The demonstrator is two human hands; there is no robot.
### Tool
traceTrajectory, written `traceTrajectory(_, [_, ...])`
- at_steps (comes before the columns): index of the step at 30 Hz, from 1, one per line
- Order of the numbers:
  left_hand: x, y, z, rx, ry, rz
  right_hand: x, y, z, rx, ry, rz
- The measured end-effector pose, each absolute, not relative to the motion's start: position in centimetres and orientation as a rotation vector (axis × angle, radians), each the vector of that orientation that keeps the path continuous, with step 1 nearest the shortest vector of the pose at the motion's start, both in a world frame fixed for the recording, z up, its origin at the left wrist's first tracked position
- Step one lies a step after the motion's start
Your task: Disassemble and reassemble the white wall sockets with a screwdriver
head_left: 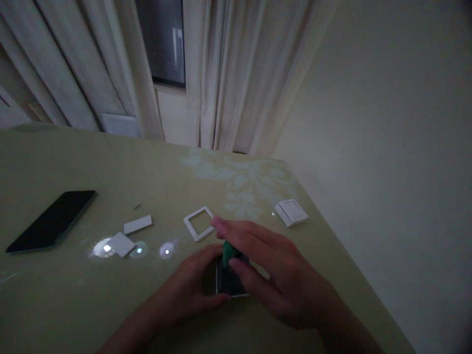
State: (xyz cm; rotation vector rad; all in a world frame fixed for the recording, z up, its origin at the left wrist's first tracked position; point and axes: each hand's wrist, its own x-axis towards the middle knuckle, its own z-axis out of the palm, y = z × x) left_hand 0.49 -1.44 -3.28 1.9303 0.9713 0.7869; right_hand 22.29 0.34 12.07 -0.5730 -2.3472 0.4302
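Switch module (229, 285) gripped at its edge by left hand (193, 285), right hand (275, 275) pinching green tool (228, 250) above it.

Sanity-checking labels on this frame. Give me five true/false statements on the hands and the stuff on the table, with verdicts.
1. The left hand holds a dark square module. True.
2. The right hand pinches a red tool. False: the tool in its grip is green.
3. The phone lies at the right edge of the table. False: it lies far left, screen dark.
4. A white square frame lies just beyond the hands, with nothing inside it. True.
5. The white switch is stacked on the frame. False: it lies apart, near the table's right edge.
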Motion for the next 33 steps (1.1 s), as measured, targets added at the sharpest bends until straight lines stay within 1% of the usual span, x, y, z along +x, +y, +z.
traceTrajectory(1, [0.5, -1.4, -3.3, 1.935, 0.978, 0.798, 22.3, 0.3, 12.1, -0.571, -2.329, 0.392])
traceTrajectory(4, [0.4, -1.5, -3.2, 1.933, 0.977, 0.823, 22.4, 0.4, 12.1, -0.594, -2.266, 0.132])
traceTrajectory(6, [0.4, -1.5, -3.3, 1.933, 0.968, 0.818, 22.4, 0.5, 12.1, -0.608, -2.316, 0.153])
traceTrajectory(9, [0.4, -1.5, -3.5, 1.95, 0.982, 0.815, 22.4, 0.6, 12.0, -0.571, -2.361, 0.349])
traceTrajectory(13, [0.6, -1.6, -3.4, 1.973, 1.001, 0.837, 22.3, 0.6, 11.8, -0.579, -2.237, 0.111])
traceTrajectory(14, [0.6, -1.6, -3.3, 1.972, 0.993, 0.835, 22.2, 0.5, 11.8, -0.585, -2.253, 0.122])
traceTrajectory(17, [0.7, -1.6, -3.0, 1.968, 0.974, 0.825, 22.1, 0.4, 12.2, -0.566, -2.365, 0.419])
traceTrajectory(19, [0.7, -1.6, -3.0, 1.979, 0.987, 0.836, 22.1, 0.5, 12.0, -0.537, -2.349, 0.521])
traceTrajectory(24, [0.7, -1.6, -3.5, 1.971, 1.002, 0.85, 22.2, 1.0, 10.5, -0.609, -2.125, 0.141])
traceTrajectory(26, [0.8, -1.6, -3.5, 1.965, 0.999, 0.836, 22.4, 1.0, 10.7, -0.61, -2.179, 0.227])
traceTrajectory(30, [0.8, -1.5, -3.6, 1.963, 1.012, 0.805, 22.9, 0.8, 11.8, -0.594, -2.303, 0.665])
traceTrajectory(31, [0.8, -1.5, -3.7, 1.966, 1.025, 0.802, 22.9, 0.7, 11.8, -0.605, -2.273, 0.681])
traceTrajectory(33, [0.9, -1.5, -3.8, 1.972, 1.047, 0.799, 22.9, 0.6, 11.6, -0.665, -2.151, 0.552])
